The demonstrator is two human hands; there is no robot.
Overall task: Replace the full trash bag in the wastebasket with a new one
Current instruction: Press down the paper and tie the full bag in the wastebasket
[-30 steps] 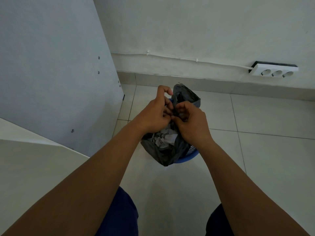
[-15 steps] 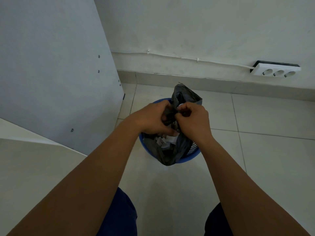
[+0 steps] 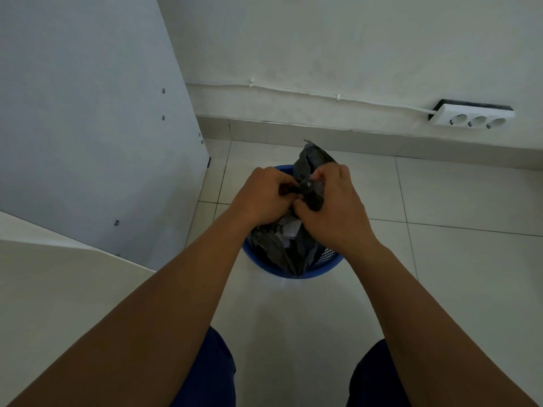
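head-worn view, looking down, hands near

Crinkled dark plastic bag [image 3: 311, 163], blue plastic mesh wastebasket [image 3: 326, 264], glossy smooth floor tiles [image 3: 458, 195].

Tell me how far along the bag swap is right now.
Done: the old trash bag's top is gathered into a bunch above the blue wastebasket. In hand: the left hand and right hand both pinch that gathered neck, apparently tying it; white paper still shows through a gap below. Left: finish the knot, lift the bag out, fit a new one. No new bag is in view.
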